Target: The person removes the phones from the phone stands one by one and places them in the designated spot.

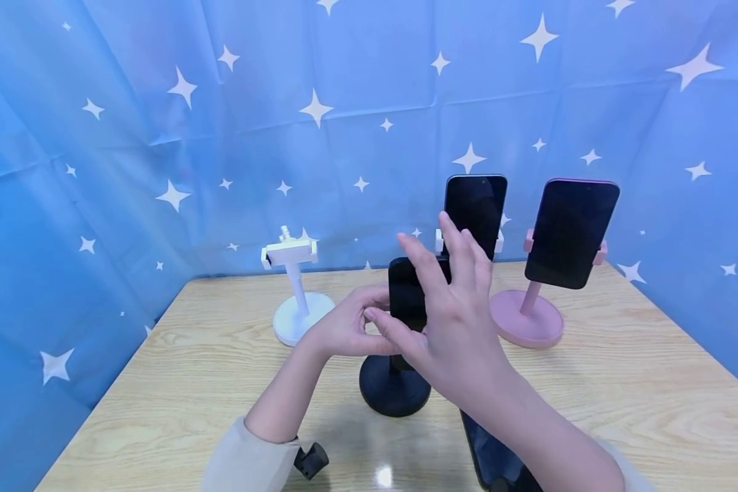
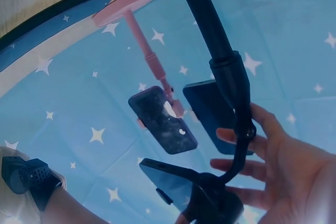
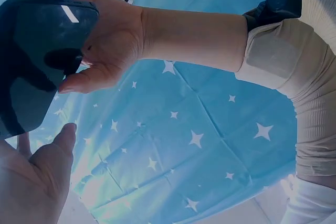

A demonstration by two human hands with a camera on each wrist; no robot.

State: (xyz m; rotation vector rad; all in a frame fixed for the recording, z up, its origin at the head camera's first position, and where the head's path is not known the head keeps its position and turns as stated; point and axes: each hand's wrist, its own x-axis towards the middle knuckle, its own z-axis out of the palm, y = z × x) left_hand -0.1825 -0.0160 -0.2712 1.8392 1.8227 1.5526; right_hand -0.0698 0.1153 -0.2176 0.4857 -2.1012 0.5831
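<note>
A black phone stand (image 1: 395,391) with a dark phone (image 1: 406,294) upright in its holder stands mid-table. My left hand (image 1: 357,324) holds the stand from the left, behind the phone. In the left wrist view the fingers of this left hand (image 2: 283,169) reach around the stand's jointed neck (image 2: 244,129), close to its black holder (image 2: 215,203). My right hand (image 1: 455,314), fingers spread and thumb apart, hovers in front of the phone's right side and hides part of it. From the right wrist, the right hand (image 3: 37,182) appears beside the phone screen (image 3: 47,61).
Behind stand a phone (image 1: 476,205) in a white holder and another phone (image 1: 572,232) on a pink stand (image 1: 525,320). An unloaded white stand (image 1: 301,314) is at left. Under my right forearm a phone (image 1: 495,444) lies flat on the wooden table (image 1: 203,355). A star-patterned curtain (image 1: 252,157) hangs behind.
</note>
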